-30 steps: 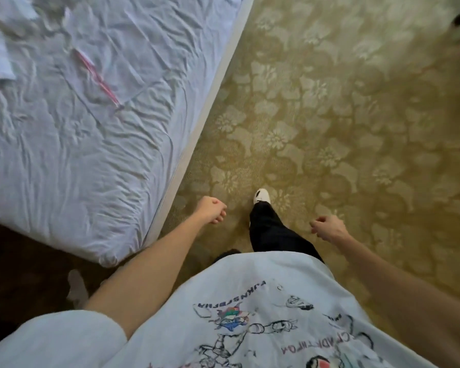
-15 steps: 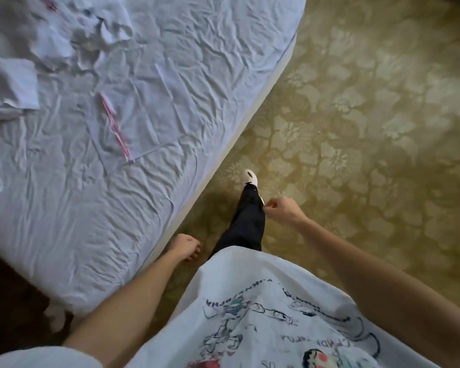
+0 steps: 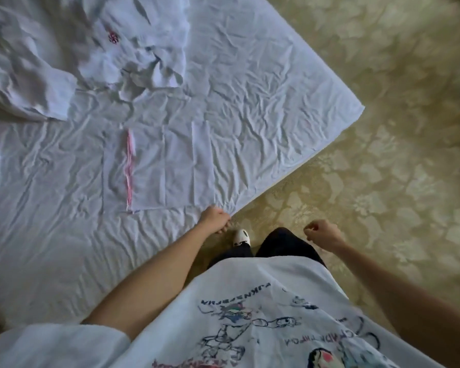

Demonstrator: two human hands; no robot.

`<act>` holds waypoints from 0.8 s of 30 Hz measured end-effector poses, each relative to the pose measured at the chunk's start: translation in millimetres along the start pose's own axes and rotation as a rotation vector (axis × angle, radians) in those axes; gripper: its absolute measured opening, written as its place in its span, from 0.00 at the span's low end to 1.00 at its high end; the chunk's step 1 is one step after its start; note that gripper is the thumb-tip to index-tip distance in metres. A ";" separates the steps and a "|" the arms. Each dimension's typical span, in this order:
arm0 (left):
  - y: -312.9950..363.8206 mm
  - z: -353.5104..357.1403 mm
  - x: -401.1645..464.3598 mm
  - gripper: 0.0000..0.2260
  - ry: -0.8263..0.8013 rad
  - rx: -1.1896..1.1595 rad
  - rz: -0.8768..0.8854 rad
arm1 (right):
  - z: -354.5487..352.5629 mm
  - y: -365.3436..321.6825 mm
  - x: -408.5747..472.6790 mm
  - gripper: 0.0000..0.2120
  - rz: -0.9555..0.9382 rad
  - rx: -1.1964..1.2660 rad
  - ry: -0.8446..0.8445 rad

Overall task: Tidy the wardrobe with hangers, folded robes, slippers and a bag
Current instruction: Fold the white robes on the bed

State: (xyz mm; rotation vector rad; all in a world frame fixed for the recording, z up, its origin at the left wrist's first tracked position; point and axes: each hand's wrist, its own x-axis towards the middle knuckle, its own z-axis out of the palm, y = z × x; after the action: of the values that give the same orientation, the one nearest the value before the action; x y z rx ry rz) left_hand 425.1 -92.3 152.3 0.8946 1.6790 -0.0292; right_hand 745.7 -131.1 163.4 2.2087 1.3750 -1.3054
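Bag [image 3: 168,166]: flat on bed [image 3: 250,88], long axis up-frame.
Left hand [image 3: 215,219]: nearer, just below bag; loosely curled, empty.
Right hand [image 3: 322,233]: lower right; loosely curled, empty.

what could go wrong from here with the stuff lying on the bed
1. The crumpled white robe lies loose and unfolded on the bed; grabbed in a bunch, it may crease further or trail on the carpet.
2. The flat white bag with the pink strip nearly blends into the wrinkled sheet, so it could be overlooked or dragged along with the sheet.
3. The left hand and right hand are both loosely curled and hold nothing, so nothing is secured yet.
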 end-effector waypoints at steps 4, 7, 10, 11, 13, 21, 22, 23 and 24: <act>80.7 -10.2 30.1 0.09 0.006 -0.066 0.064 | -64.9 -5.1 60.7 0.08 0.004 -0.066 -0.052; 116.4 -23.2 55.1 0.09 0.031 -0.092 0.035 | -106.9 -24.8 118.6 0.07 -0.008 -0.114 -0.108; 129.5 -38.3 70.8 0.09 0.127 -0.182 -0.090 | -150.7 -71.2 172.3 0.07 -0.085 -0.137 -0.158; 129.3 -41.3 72.5 0.09 0.155 -0.206 -0.149 | -164.6 -92.0 185.5 0.08 -0.119 -0.151 -0.160; 130.4 -46.9 73.4 0.09 0.165 -0.243 -0.258 | -188.3 -139.7 206.8 0.08 -0.204 -0.157 -0.162; 166.3 -90.7 85.6 0.09 0.362 -0.408 -0.340 | -213.6 -328.4 250.0 0.10 -0.535 -0.228 -0.267; 170.1 -99.6 88.0 0.09 0.381 -0.427 -0.334 | -212.2 -347.5 251.1 0.10 -0.570 -0.235 -0.288; 173.2 -109.3 91.0 0.09 0.397 -0.453 -0.332 | -210.8 -364.4 251.8 0.10 -0.594 -0.250 -0.311; 175.6 -118.5 94.3 0.08 0.414 -0.478 -0.327 | -209.1 -379.9 253.3 0.10 -0.613 -0.262 -0.331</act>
State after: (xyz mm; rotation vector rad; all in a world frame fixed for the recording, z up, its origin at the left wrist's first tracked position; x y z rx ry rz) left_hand 423.4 137.2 186.2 0.2695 2.0809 0.3434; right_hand 597.1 348.3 179.4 1.3666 2.0193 -1.4718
